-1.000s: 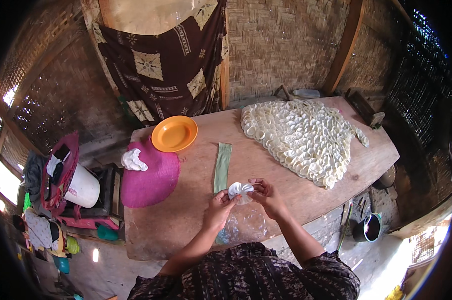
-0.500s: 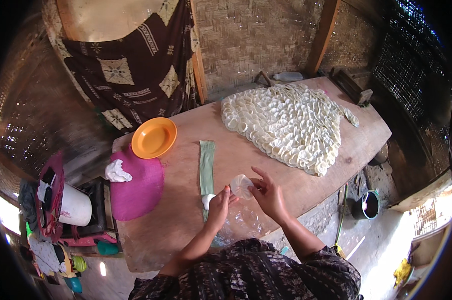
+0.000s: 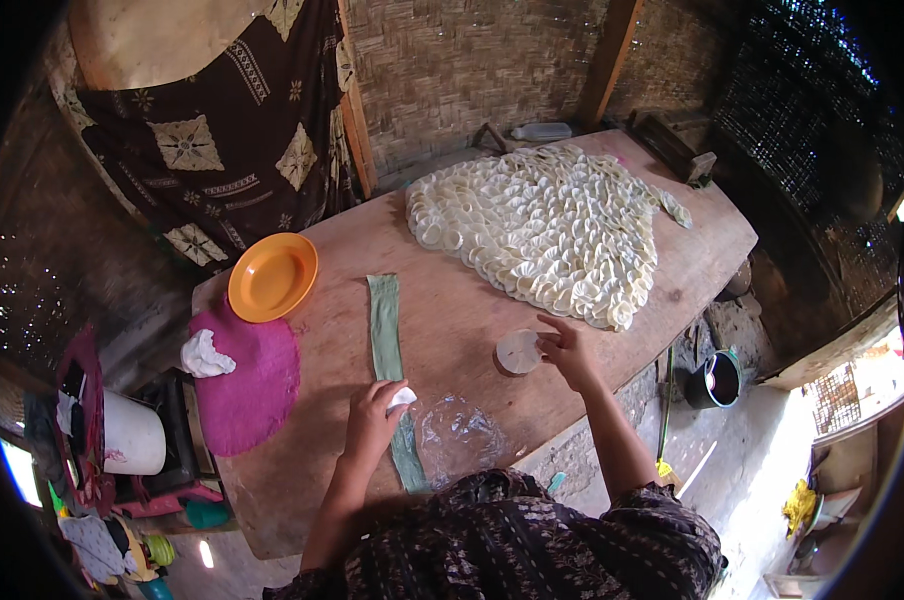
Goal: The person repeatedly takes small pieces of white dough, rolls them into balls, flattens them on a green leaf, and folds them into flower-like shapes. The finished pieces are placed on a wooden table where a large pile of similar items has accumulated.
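Observation:
My right hand [image 3: 572, 357] is over the middle of the table, pinching the right edge of a thin, see-through round disc [image 3: 518, 352], with one finger stretched away. My left hand [image 3: 374, 415] closes on a small white wad [image 3: 402, 398] at the green strip [image 3: 384, 325]; I cannot tell whether it is cloth or dough. The strip runs lengthwise toward my body. Between my arms lies a crumpled clear plastic sheet [image 3: 462, 432]. Beyond my right hand spreads a large heap of pale, thin round pieces [image 3: 542, 230], overlapping like scales.
An orange bowl [image 3: 273, 278] sits at the table's far left, against a magenta cloth [image 3: 247, 375] with a white crumpled cloth [image 3: 206, 354] on it. A white bucket [image 3: 134, 430] stands off the left edge. A dark bucket [image 3: 714, 380] is on the floor at right.
My hands have parted. The right has carried the disc rightward and away from me; the left has dropped to the green strip and taken hold of the white wad. The view has shifted a little.

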Action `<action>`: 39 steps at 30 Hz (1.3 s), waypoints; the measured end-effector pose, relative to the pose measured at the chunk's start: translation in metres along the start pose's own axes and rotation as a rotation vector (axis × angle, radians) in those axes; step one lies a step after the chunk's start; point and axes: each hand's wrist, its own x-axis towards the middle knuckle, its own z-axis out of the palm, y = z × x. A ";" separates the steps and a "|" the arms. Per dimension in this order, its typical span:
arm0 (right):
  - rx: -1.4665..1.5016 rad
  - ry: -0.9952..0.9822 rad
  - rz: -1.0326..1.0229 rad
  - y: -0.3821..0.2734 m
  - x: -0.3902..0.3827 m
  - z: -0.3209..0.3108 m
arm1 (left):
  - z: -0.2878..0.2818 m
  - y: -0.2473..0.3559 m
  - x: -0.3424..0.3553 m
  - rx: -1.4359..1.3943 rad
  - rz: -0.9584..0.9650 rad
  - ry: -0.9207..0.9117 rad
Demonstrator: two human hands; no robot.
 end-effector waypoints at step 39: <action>-0.374 0.863 -0.402 -0.050 -0.241 0.017 | -0.030 0.028 -0.015 -1.841 -0.763 -0.205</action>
